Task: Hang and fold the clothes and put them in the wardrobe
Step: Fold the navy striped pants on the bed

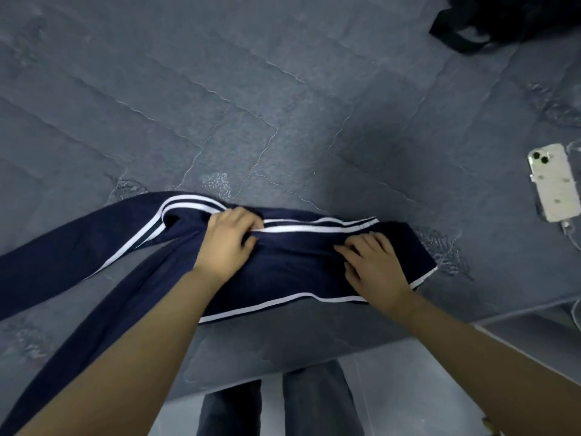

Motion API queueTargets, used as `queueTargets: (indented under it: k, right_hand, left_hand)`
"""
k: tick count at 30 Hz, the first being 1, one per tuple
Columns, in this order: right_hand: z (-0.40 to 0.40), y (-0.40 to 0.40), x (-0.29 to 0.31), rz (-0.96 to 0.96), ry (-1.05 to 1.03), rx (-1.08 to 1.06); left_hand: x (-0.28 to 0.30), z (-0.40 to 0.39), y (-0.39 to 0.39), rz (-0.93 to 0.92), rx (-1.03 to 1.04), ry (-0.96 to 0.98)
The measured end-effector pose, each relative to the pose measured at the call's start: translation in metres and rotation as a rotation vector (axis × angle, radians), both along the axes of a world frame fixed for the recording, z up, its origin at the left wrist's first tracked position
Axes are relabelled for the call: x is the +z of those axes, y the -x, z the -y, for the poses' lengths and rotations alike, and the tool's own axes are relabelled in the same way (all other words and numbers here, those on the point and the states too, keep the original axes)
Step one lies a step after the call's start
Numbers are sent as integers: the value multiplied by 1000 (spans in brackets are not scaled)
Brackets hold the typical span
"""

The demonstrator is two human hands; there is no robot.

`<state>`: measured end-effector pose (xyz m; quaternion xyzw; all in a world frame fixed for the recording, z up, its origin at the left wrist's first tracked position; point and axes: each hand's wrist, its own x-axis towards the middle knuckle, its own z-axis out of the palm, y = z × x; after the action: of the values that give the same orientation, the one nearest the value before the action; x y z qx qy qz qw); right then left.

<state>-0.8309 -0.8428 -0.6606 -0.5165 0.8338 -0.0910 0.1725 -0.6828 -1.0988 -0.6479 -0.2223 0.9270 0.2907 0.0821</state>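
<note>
- Both hands are on the navy trousers [283, 265], in the lower middle of the frame. Left hand [228, 243] has its fingers curled into the cloth at the white stripes and grasps a bunch of it. Right hand [374, 262] lies on the cloth with fingers spread and bent a little; if it pinches the cloth or only presses it, I cannot tell.
- Grey quilted bed cover [251, 105] fills almost the whole picture, with stitched lines and some shiny patches. Its near edge runs across the lower part of the frame.
- Navy trousers lie on the cover near this edge, partly folded. The folded part is between and under the hands, with white stripes along its upper and lower sides. Two long legs go to the lower left and are cut off by the frame; the lower one is blurred and partly hidden behind the left forearm.
- Dark bag [503, 20] is in the upper right corner, cut off by the frame; only a strap and a dark mass show.
- Grey trouser legs of the person [283, 404] stand at the bottom middle, below the bed edge.
- White phone [553, 184] lies face down at the right edge, well apart from the trousers, with a thin white cable [570, 237] at its lower end.
</note>
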Motion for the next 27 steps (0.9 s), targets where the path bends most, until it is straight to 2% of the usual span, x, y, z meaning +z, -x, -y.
queueTargets:
  k: [4,6,7,10,11,15,17,19,21,22,24,27]
  right_hand:
    - [3,14,13,174,86,-68]
    - [13,34,16,156,108,-147]
    - [17,45,16,139,54,-166]
    - [25,67,10,235,-200,-153]
    - [25,70,9,278,-203,-150]
    - [28,84,12,372,14,-120]
    - [39,107,17,434,55,-194]
    - [57,138,22,501,50,-297]
    - [77,175,25,572,52,-386]
    - [87,192,24,588,59,-426]
    - [104,220,20,591,69,-488]
    - [123,251,7,576,107,-550]
  left_hand:
    - [6,-9,-19,63,-8,-122]
    - [7,-7,-13,35,68,-177]
    - [6,-6,-8,39,102,-175]
    - [-1,4,1,106,52,33]
    - [-1,8,4,120,30,69]
    - [6,29,8,133,61,-84]
    - [11,44,17,115,99,-147]
    - [13,59,29,233,59,-194]
    - [10,74,40,438,-48,-154]
    - [8,82,44,476,-56,-140]
    - [5,99,58,401,-1,-160]
    - [11,118,91,246,81,-298]
